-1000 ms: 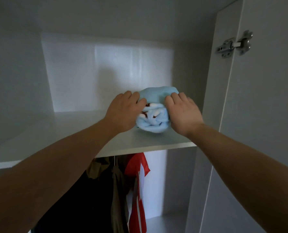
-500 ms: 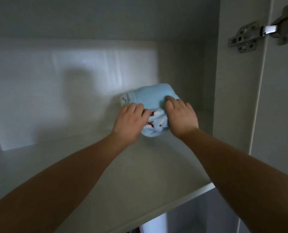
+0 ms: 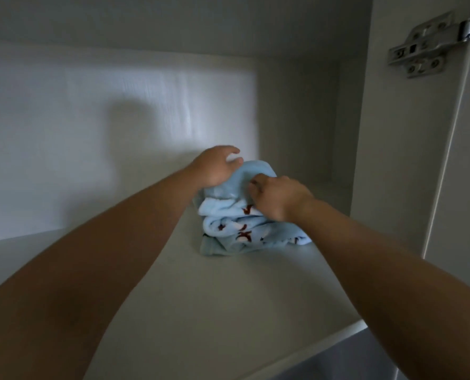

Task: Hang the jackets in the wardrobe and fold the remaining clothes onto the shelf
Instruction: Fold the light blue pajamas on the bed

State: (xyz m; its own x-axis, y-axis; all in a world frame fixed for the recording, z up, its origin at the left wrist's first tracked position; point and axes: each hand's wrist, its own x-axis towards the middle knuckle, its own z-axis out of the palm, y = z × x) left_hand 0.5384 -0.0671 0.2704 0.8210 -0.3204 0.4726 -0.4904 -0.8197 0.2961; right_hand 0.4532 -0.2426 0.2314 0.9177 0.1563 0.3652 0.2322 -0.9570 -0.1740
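- The shelf (image 3: 159,297) is a pale board inside the wardrobe. Behind it, the back panel (image 3: 63,133) carries a soft shadow.
- The left hand (image 3: 216,168) reaches in and sits on the upper left of the blue bundle. Its fingers bend over the far top edge of the cloth and cup it. The thumb is hidden, so I cannot tell how firm the hold is.
- The blue bundle (image 3: 242,229) (a soft light-blue garment with small dark-red marks, folded into several thick layers) lies on the shelf, well in toward the back right. Its bottom layer pokes out at the front left.
- The right hand (image 3: 277,200) is curled, its fingertips pinching the top fold at the bundle's upper right.
- The step in hand looks like settling the folded piece in place.
  - Flatten both palms on top so the plump layers do not spring open.
  - Tuck the stray lower edge under.
  - Square the stack toward the corner.
  - Let go by lifting the fingers straight up, not dragging them back, since fluffy cloth is likely to cling and pull the top fold loose.
- The side wall (image 3: 393,160) stands near the bundle but apart from it, with a metal hinge (image 3: 420,48) high up. Leaving that small gap should keep the cloth out of the door's way.
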